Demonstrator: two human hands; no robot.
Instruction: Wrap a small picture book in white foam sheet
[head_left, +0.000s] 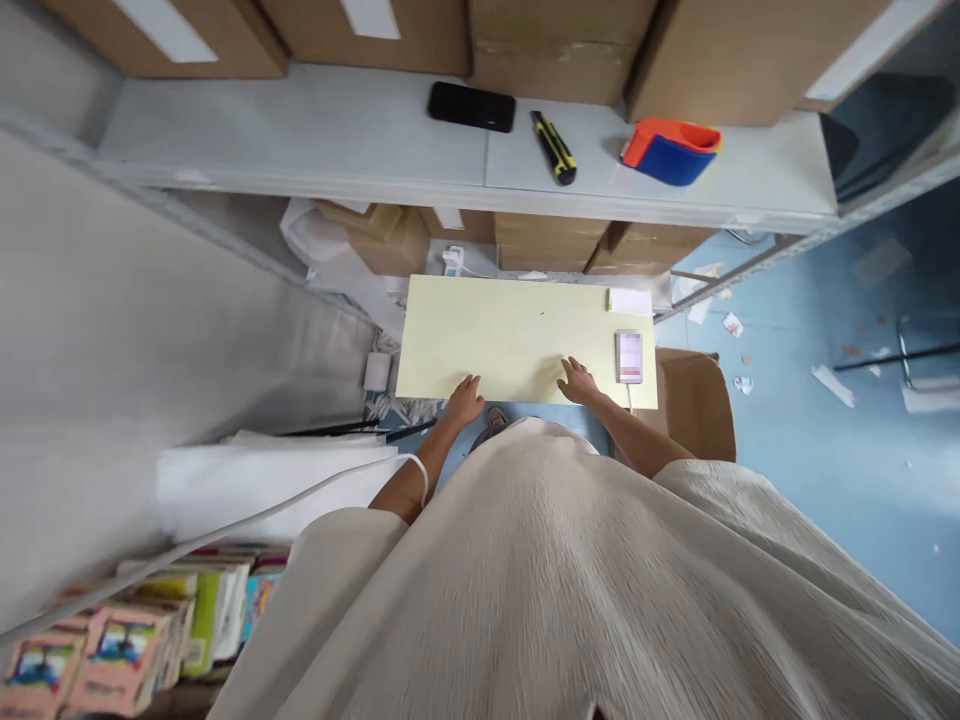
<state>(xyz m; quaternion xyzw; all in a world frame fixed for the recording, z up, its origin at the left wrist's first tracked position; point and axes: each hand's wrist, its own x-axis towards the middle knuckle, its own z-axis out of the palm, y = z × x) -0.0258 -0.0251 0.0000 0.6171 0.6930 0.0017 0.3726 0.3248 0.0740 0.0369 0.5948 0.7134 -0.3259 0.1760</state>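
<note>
A pale yellow tabletop [495,330] lies in front of me. My left hand [466,401] is at its near edge, left of the middle, fingers stretched forward and holding nothing. Further right, my right hand [576,382] rests at or just above the near part of the top, its fingers apart and empty. To the right of that hand a phone-like device [629,357] with a lit screen lies on the table, a white cable running from its lower end. Behind the device is a small white box or pad [630,301].
Above the table, a grey shelf [300,130] carries cardboard boxes [555,50], a black phone [472,107], a yellow-black utility knife [553,148] and an orange-blue holder [670,151]. An open carton [694,405] stands right. Books [127,640] are stacked lower left. A white cable [300,498] crosses my left arm.
</note>
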